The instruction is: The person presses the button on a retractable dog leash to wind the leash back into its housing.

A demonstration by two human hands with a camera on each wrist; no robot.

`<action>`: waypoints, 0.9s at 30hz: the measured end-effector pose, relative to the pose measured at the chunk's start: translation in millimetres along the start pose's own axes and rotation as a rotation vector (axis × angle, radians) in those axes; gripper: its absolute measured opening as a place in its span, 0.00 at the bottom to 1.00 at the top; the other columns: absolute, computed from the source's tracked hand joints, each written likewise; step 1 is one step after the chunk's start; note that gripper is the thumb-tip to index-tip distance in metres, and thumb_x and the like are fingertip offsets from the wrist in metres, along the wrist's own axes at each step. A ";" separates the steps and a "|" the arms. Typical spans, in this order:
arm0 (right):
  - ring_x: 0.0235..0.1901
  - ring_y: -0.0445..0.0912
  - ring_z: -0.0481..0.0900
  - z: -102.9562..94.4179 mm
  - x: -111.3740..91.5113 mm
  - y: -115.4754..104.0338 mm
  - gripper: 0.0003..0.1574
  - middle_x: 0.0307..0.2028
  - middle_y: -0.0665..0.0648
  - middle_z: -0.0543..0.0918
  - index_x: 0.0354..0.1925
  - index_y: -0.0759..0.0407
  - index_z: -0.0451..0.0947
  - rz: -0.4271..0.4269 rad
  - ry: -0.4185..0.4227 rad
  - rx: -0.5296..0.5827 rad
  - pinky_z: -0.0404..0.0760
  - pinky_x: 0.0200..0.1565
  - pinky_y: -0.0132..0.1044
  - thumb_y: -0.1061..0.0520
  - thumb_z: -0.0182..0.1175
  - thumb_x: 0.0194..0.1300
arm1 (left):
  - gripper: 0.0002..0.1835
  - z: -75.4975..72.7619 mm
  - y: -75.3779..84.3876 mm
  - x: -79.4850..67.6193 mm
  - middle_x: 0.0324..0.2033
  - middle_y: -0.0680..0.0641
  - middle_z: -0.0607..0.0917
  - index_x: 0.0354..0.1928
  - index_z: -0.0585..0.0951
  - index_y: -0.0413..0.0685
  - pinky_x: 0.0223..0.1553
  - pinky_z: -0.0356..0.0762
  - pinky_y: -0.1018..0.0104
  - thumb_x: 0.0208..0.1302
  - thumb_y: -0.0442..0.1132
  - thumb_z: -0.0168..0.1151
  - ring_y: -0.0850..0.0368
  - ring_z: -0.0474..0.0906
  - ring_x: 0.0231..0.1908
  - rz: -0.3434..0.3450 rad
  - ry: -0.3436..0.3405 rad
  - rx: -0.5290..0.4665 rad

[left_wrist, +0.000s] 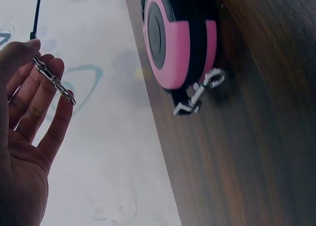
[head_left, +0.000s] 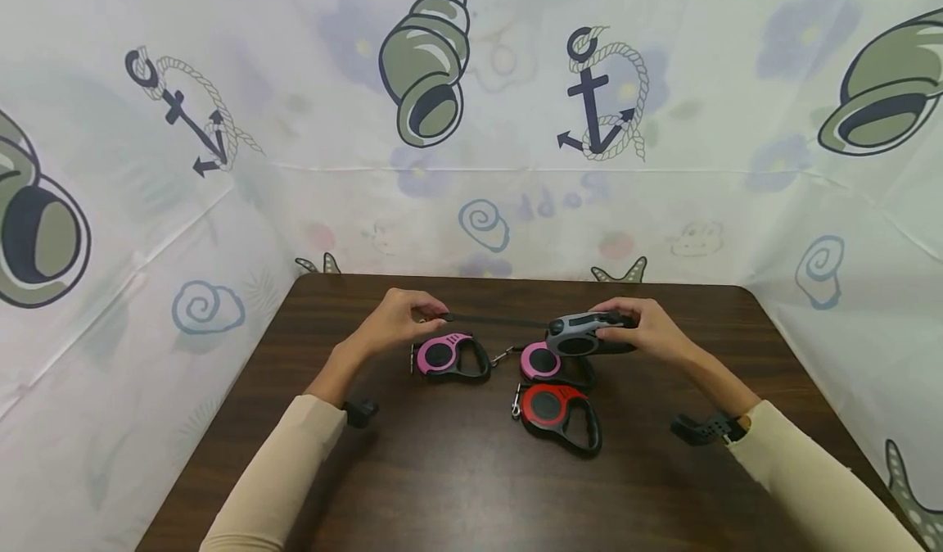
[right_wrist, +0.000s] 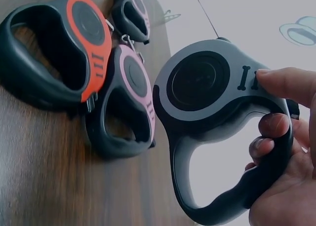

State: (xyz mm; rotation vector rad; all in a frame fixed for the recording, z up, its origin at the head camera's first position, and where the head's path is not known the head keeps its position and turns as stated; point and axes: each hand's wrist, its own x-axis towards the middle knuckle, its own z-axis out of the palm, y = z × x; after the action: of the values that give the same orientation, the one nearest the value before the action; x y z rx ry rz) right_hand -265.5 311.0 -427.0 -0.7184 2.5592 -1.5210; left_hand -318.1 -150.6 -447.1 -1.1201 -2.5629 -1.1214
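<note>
My right hand [head_left: 645, 328] grips the black handle of a grey retractable dog leash [right_wrist: 197, 82], held above the table. A dark cord [head_left: 497, 320] stretches from its case across to my left hand [head_left: 401, 320]. There, thumb and fingers pinch the cord's end by its metal snap hook [left_wrist: 53, 80], which lies along the fingers in the left wrist view. Below the left hand rests a pink retractable leash [head_left: 439, 357]. Another pink leash [head_left: 541, 361] is partly hidden under the grey one. Nearer me lies a red retractable leash [head_left: 547, 407].
All the other leashes lie on a dark wood table [head_left: 442, 486]. Each shows a small metal clip, such as the red one's clip [head_left: 516, 404]. A white printed cloth [head_left: 516, 208] hangs behind the table and along both sides.
</note>
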 end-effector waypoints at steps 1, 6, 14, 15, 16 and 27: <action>0.36 0.43 0.85 1.5 0.4 -0.6 0.24 0.46 0.65 0.88 0.61 0.68 0.81 -0.003 0.000 0.000 0.85 0.38 0.35 0.64 0.70 0.69 | 0.10 1.3 0.8 1.0 0.38 0.50 0.92 0.45 0.91 0.43 0.41 0.88 0.51 0.63 0.29 0.76 0.60 0.89 0.37 0.002 -0.001 0.001; 0.37 0.42 0.86 6.9 2.6 -3.1 0.24 0.46 0.68 0.88 0.61 0.69 0.81 -0.009 0.003 0.025 0.85 0.39 0.34 0.64 0.70 0.69 | 0.10 7.6 4.2 5.7 0.38 0.50 0.92 0.46 0.90 0.43 0.41 0.88 0.54 0.63 0.32 0.76 0.61 0.88 0.36 0.022 0.000 0.006; 0.37 0.43 0.86 15.9 8.9 -8.2 0.25 0.46 0.64 0.89 0.63 0.66 0.81 0.007 -0.008 0.036 0.85 0.39 0.36 0.62 0.70 0.69 | 0.10 17.9 13.0 11.2 0.38 0.48 0.92 0.45 0.90 0.42 0.42 0.89 0.47 0.63 0.32 0.77 0.60 0.88 0.36 0.036 -0.004 -0.034; 0.37 0.43 0.86 17.2 9.6 -9.2 0.26 0.46 0.63 0.89 0.63 0.65 0.81 0.010 -0.007 0.034 0.85 0.39 0.37 0.62 0.71 0.69 | 0.10 19.1 14.4 12.1 0.38 0.48 0.92 0.45 0.90 0.42 0.42 0.89 0.48 0.63 0.32 0.77 0.60 0.88 0.36 0.036 -0.005 -0.038; 0.37 0.43 0.86 18.2 10.3 -10.4 0.26 0.46 0.63 0.89 0.63 0.65 0.81 0.015 -0.005 0.035 0.85 0.39 0.37 0.61 0.71 0.69 | 0.10 20.2 15.6 13.5 0.38 0.48 0.92 0.45 0.90 0.42 0.42 0.89 0.48 0.62 0.31 0.77 0.60 0.88 0.36 0.037 -0.006 -0.043; 0.38 0.48 0.86 28.2 17.8 -19.1 0.24 0.45 0.62 0.89 0.62 0.61 0.83 0.027 -0.009 0.046 0.86 0.40 0.38 0.59 0.71 0.69 | 0.10 29.5 23.6 21.9 0.36 0.48 0.92 0.44 0.90 0.41 0.40 0.89 0.53 0.60 0.28 0.78 0.61 0.88 0.34 0.056 0.001 -0.043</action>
State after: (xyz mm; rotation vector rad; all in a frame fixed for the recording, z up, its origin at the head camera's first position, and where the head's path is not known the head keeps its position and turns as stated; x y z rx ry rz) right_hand -266.1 272.9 -422.0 -0.6809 2.5084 -1.5593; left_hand -312.9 -107.3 -446.1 -1.1929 -2.5019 -1.1691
